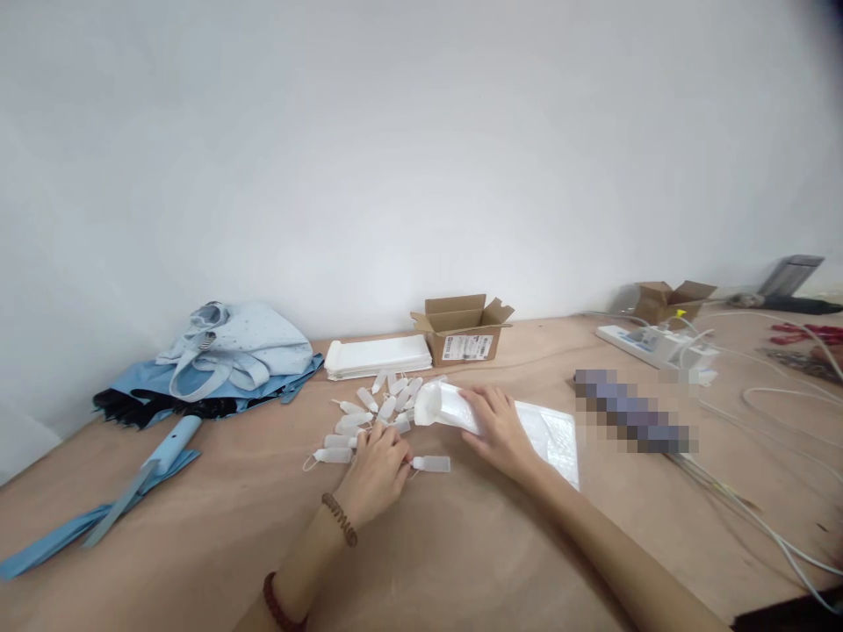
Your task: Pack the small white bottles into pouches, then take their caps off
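Observation:
My left hand point(377, 472) rests with curled fingers on a small white squeeze bottle point(431, 463) lying on the wooden table point(198, 518), at the near edge of a heap of several like bottles point(378, 405). Two bead bracelets circle that wrist. My right hand point(500, 427) lies flat, fingers stretched, on a white plastic pouch point(546, 430) whose open mouth faces the bottle heap.
An open cardboard box point(462, 329) and a stack of white pouches point(375, 355) stand behind the heap. A blue umbrella point(151, 456) and pale bag point(237, 347) lie left. A power strip point(649, 344), cables point(757, 518) and a second box point(672, 301) sit right.

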Tool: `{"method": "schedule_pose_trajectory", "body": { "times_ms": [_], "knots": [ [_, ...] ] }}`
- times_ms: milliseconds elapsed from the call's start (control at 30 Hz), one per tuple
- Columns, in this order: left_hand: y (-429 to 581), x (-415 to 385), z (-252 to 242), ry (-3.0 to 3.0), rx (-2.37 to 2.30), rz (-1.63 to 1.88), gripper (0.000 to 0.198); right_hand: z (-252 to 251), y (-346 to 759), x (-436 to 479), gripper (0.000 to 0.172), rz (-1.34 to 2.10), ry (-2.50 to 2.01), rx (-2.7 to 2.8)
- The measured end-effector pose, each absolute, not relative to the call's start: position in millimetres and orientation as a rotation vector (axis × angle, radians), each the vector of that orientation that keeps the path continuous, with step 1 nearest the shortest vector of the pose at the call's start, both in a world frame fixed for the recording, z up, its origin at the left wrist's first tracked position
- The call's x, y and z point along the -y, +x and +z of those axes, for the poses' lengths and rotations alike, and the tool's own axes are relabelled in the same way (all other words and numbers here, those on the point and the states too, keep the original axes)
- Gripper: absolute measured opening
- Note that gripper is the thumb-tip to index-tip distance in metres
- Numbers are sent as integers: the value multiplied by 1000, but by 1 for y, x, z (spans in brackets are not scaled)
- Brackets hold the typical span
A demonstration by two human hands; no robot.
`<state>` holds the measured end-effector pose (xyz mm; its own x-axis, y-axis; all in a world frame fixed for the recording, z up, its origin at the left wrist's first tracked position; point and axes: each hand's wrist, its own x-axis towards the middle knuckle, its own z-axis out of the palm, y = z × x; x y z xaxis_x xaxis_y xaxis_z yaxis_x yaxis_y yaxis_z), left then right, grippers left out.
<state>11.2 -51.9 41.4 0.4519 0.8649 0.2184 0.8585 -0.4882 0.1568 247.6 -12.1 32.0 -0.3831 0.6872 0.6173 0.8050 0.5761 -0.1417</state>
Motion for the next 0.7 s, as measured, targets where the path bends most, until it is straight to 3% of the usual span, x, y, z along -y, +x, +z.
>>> {"method": "schedule_pose_trajectory", "body": {
  "times_ms": [100,300,533,700],
  "knots": [
    [7,51,50,2621,-1506,479,16,33,248,12,51,-243,-1190,2179],
    [-22,35,71,2404,-1553,930,12,34,251,10,52,-248,-1182,2230],
    [-18,34,56,2616,-1726,906,21,34,248,13,54,-205,-1082,2257],
    [-8,35,48,2619,-1553,1070,21,34,243,18,57,-153,-980,2265]
  ]
}}
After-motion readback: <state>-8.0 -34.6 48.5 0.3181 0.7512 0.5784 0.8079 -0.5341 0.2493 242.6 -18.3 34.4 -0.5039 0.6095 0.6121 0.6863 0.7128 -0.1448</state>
